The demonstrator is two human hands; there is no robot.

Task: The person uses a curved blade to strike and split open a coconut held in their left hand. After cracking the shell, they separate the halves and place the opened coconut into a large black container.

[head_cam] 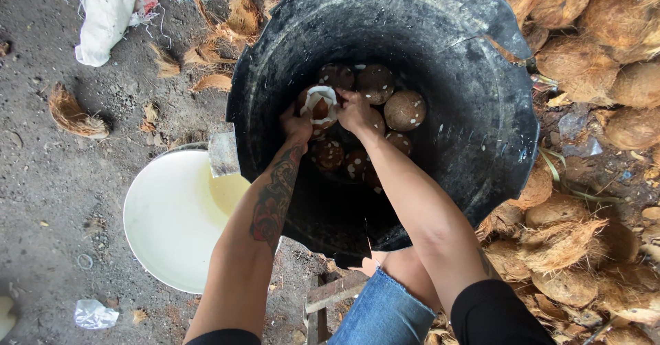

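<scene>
Both my hands reach down into a large black tub (474,132) holding several brown shelled coconuts (404,109) flecked with white. My left hand (295,121) and my right hand (354,109) together grip one cracked coconut (320,105) with a white rim of flesh showing, held just above the others. My left forearm bears a tattoo.
A white bucket (165,228) with pale liquid stands left of the tub, a flat metal blade (223,154) at its rim. Husked coconuts (605,35) pile up on the right. Husk scraps (72,114), a white sack (103,15) and a wooden stool edge (333,293) lie around.
</scene>
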